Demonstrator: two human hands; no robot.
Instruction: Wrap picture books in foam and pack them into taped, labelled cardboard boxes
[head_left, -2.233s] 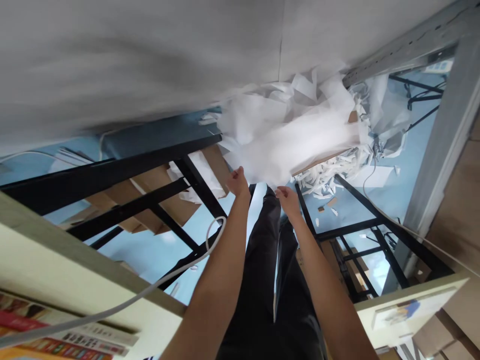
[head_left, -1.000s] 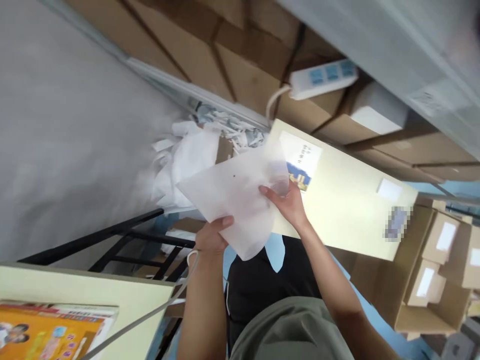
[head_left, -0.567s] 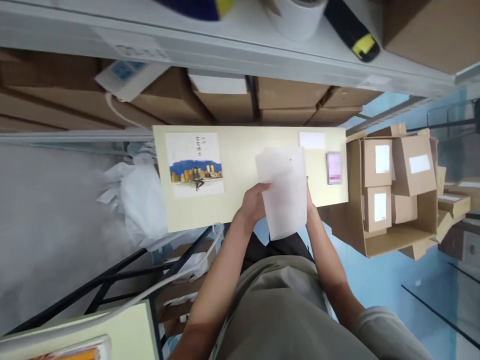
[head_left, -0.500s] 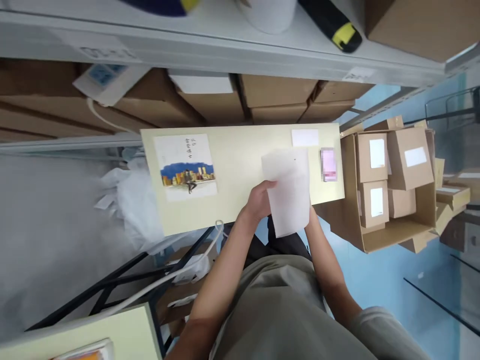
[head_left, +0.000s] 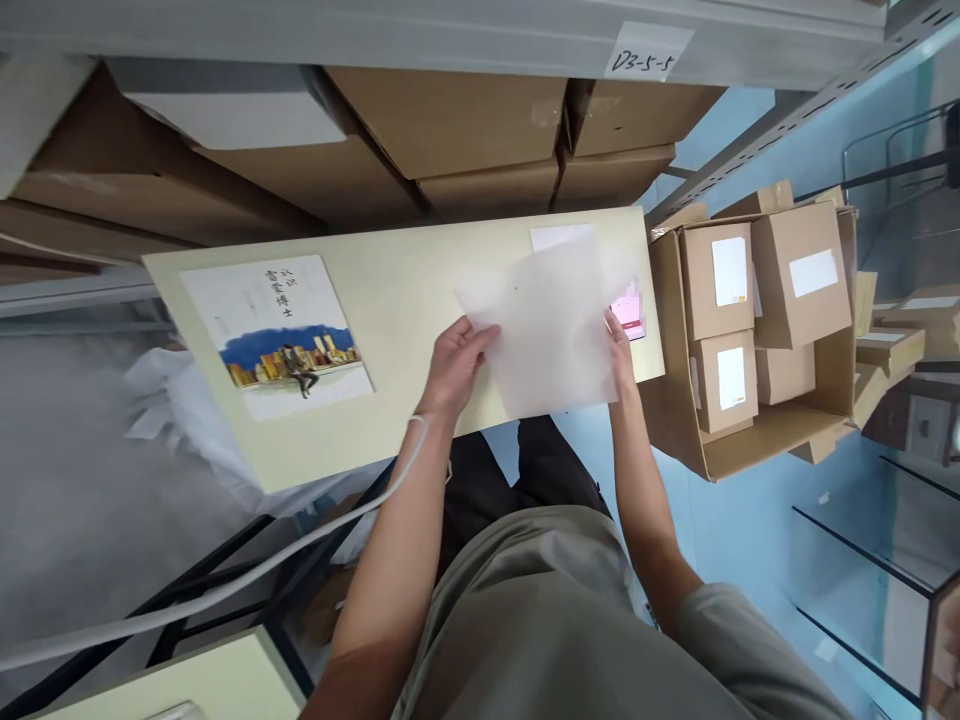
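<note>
Beyond the tabletop (head_left: 405, 300) stands a grey rack (head_left: 450, 40). Left of the tabletop is a grey wall (head_left: 67, 440); right of it, blue floor (head_left: 735, 540) shows; by its near left corner, a black frame (head_left: 217, 556) stands.

Translucent sheet (head_left: 555, 340): thin, paper-like, smooth, matt
Illustrated booklet (head_left: 277, 340), left: printed paper, smooth
Tabletop (head_left: 405, 310): smooth board with a low sheen, wood or laminate unclear
Open carton (head_left: 673, 400), right: corrugated cardboard, matt
Packed box (head_left: 795, 318): matt cardboard, flat-faced, with a smooth paper label (head_left: 814, 272)
Far shelf beam (head_left: 375, 40): painted-looking metal, smooth
Far stacked cartons (head_left: 450, 115): plain cardboard, matt
Cable (head_left: 225, 590), left: smooth plastic
Shirt (head_left: 540, 620): matt cloth, softly creased
Trousers (head_left: 476, 480): dark cloth, matt
Floor (head_left: 735, 540), right: smooth, faintly glossy, material unclear
</note>
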